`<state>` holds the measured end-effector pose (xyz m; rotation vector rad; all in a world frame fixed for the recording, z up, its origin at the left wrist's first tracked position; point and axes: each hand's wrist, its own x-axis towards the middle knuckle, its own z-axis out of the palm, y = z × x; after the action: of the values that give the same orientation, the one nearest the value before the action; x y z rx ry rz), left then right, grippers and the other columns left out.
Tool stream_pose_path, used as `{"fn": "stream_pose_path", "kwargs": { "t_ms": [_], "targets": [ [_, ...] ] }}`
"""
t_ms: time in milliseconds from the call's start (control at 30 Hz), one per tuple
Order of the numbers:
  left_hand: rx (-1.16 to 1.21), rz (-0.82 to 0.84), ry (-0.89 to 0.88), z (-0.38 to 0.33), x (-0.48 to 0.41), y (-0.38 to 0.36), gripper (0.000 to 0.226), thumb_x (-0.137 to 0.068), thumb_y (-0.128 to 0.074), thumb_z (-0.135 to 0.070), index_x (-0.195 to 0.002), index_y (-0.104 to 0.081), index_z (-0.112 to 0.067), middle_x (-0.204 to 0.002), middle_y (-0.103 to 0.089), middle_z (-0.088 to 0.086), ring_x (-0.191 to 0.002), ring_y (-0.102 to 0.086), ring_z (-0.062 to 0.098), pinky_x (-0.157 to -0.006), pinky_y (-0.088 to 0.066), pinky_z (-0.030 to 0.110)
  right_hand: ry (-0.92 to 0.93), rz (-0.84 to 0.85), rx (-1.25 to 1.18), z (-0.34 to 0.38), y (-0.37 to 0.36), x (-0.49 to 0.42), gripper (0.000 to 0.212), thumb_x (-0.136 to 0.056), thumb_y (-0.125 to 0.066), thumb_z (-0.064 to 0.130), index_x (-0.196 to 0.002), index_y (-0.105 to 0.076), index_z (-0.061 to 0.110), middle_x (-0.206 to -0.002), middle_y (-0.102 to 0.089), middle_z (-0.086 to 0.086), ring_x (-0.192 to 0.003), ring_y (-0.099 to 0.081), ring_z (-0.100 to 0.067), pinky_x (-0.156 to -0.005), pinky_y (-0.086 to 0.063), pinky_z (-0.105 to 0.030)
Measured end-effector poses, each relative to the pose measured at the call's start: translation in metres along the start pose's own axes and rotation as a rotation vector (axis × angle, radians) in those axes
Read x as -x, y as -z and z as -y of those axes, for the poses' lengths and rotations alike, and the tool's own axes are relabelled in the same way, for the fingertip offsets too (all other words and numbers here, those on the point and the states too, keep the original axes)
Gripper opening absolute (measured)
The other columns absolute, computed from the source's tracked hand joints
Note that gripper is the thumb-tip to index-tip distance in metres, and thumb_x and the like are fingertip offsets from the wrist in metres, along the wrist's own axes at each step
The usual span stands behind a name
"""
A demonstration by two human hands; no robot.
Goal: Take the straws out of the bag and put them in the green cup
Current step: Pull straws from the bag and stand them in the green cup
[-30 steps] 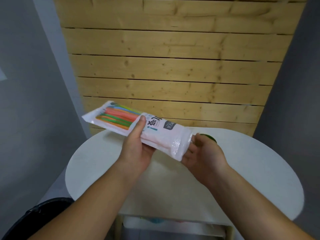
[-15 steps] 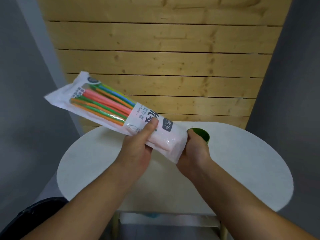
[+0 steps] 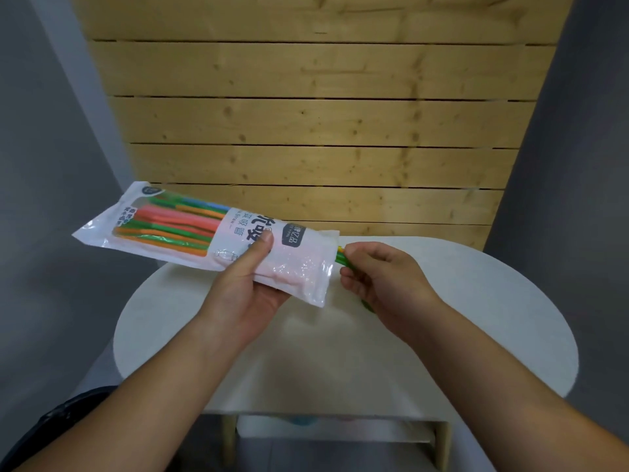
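Note:
A white and clear plastic bag (image 3: 190, 229) full of coloured straws (image 3: 170, 223) lies slanted above the table, its sealed end up at the left. My left hand (image 3: 248, 287) grips the bag around its printed middle, thumb on top. At the bag's open right end my right hand (image 3: 381, 277) pinches the tips of a few green and yellow straws (image 3: 342, 258) that stick out. The green cup (image 3: 367, 305) is almost wholly hidden behind my right hand; only a green sliver shows below the fingers.
A round white table (image 3: 476, 335) lies under my hands, with a wooden slat wall (image 3: 323, 131) behind it and grey walls at both sides. A lower shelf (image 3: 340, 427) shows under the front edge. Something black (image 3: 51, 424) sits at the bottom left.
My right hand left the bag's end and closed on straw tips that now poke out of the opening. The bag has dropped lower, and the cup has become hidden.

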<state>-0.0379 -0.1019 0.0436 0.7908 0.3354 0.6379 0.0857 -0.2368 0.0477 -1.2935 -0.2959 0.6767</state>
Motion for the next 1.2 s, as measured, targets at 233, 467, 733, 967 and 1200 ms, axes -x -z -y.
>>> {"fn": "stream_pose_path", "kwargs": {
  "t_ms": [233,467,733,967,1200],
  "targets": [
    [0.143,-0.055,0.05,-0.001,0.003,0.0,0.032,-0.098,-0.06,-0.018,-0.128,-0.061,-0.009,-0.12,-0.074,0.014,-0.11,-0.072,0.031,-0.092,-0.057,0.054,0.143,-0.116,-0.076,0.002,0.004,-0.004,0.011,-0.092,-0.068,0.016,-0.098,-0.067,0.006,-0.075,-0.062,-0.005,-0.058,-0.06,-0.009,-0.061,-0.054,-0.021],
    [0.161,-0.052,0.051,0.004,0.002,-0.002,0.03,-0.099,-0.059,-0.018,-0.127,-0.061,-0.009,-0.114,-0.076,0.012,-0.099,-0.076,0.027,-0.079,-0.063,0.049,-0.057,0.064,-0.377,-0.006,-0.01,-0.001,0.013,-0.09,-0.07,0.023,-0.093,-0.064,0.011,-0.072,-0.064,-0.001,-0.063,-0.06,-0.009,-0.061,-0.054,-0.021],
    [0.169,-0.069,0.055,0.008,0.0,0.002,0.023,-0.098,-0.061,-0.017,-0.12,-0.064,-0.013,-0.111,-0.078,0.009,-0.099,-0.076,0.025,-0.086,-0.061,0.047,0.002,-0.039,-0.445,-0.007,-0.017,-0.008,0.011,-0.092,-0.068,0.02,-0.09,-0.063,0.01,-0.069,-0.063,0.0,-0.06,-0.055,-0.008,-0.061,-0.052,-0.02],
    [0.209,-0.106,0.066,0.01,-0.001,0.001,0.026,-0.098,-0.062,-0.016,-0.124,-0.062,-0.011,-0.106,-0.079,0.01,-0.094,-0.077,0.025,-0.075,-0.063,0.045,0.035,-0.096,-0.443,-0.006,-0.018,-0.012,0.009,-0.092,-0.068,0.017,-0.09,-0.065,0.009,-0.071,-0.06,-0.001,-0.061,-0.054,-0.009,-0.062,-0.052,-0.02],
    [0.3,-0.245,0.044,0.003,-0.011,0.013,0.034,-0.094,-0.068,-0.012,-0.126,-0.059,-0.011,-0.097,-0.08,0.011,-0.083,-0.079,0.025,-0.057,-0.062,0.04,0.069,-0.183,-0.44,0.003,0.002,-0.016,0.007,-0.096,-0.062,0.015,-0.092,-0.062,0.008,-0.074,-0.054,-0.004,-0.06,-0.05,-0.009,-0.054,-0.05,-0.018]
  ]
}}
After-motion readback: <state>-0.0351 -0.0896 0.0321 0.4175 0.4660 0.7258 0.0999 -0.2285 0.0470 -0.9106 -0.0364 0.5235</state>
